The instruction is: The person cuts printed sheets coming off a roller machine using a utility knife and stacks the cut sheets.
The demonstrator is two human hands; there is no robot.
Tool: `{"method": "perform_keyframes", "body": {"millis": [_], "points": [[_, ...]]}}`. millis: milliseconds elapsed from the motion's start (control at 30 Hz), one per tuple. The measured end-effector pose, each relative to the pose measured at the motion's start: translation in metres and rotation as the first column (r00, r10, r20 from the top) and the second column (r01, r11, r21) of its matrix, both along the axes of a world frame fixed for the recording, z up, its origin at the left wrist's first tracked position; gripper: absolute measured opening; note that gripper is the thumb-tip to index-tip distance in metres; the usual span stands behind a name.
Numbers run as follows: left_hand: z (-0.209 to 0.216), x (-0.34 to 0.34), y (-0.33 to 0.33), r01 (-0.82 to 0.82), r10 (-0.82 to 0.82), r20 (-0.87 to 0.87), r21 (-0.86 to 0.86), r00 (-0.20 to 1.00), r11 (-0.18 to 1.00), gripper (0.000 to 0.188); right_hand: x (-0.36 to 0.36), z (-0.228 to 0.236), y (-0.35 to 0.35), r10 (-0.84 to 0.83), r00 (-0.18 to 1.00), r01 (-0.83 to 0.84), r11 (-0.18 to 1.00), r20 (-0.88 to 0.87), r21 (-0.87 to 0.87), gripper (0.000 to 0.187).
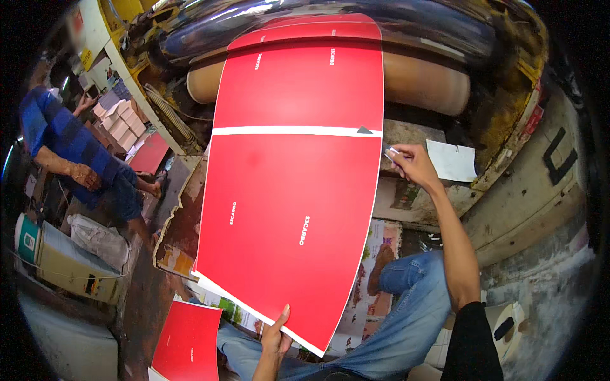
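Observation:
A long red printed sheet with white margins runs from a shiny roller down toward me. A white strip crosses it, with a small dark triangle at its right end; whether that is a cut or a blade tip I cannot tell. My left hand pinches the sheet's near edge, thumb on top. Beside the right edge, level with the strip, my right hand closes on a small, slim cutter-like tool, mostly hidden by the fingers.
Behind the sheet lies a brown roll in a yellow machine frame. A white paper piece sits right of my right hand. Another red sheet rests at lower left. A person in blue stands at left, near stacked paper.

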State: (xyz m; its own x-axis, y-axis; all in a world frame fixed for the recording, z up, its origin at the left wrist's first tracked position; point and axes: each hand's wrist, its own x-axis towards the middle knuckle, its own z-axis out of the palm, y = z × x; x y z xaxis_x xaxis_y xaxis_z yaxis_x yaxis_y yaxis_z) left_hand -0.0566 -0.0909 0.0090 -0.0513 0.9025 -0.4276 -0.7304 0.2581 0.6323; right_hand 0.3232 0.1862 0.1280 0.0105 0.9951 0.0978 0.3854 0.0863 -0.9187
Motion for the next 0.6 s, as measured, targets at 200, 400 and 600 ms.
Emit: {"method": "perform_keyframes", "body": {"millis": [200, 400, 600], "points": [[-0.003, -0.011, -0.026, 0.033, -0.032, 0.01, -0.171, 0.999, 0.985, 0.053, -0.022, 0.019, -0.014, -0.491, 0.797, -0.003, 0.58, 0.352, 0.815, 0.03], [-0.012, -0.007, -0.049, -0.063, 0.042, -0.221, -0.091, 0.974, 0.994, 0.054, -0.033, 0.01, 0.007, -0.209, 0.753, -0.385, 0.63, 0.624, 0.674, 0.053], [-0.092, -0.064, -0.073, -0.063, 0.023, -0.329, -0.112, 0.944, 0.992, 0.053, -0.061, 0.035, -0.009, -0.067, 0.806, -0.375, 0.712, 0.589, 0.593, 0.052]]}}
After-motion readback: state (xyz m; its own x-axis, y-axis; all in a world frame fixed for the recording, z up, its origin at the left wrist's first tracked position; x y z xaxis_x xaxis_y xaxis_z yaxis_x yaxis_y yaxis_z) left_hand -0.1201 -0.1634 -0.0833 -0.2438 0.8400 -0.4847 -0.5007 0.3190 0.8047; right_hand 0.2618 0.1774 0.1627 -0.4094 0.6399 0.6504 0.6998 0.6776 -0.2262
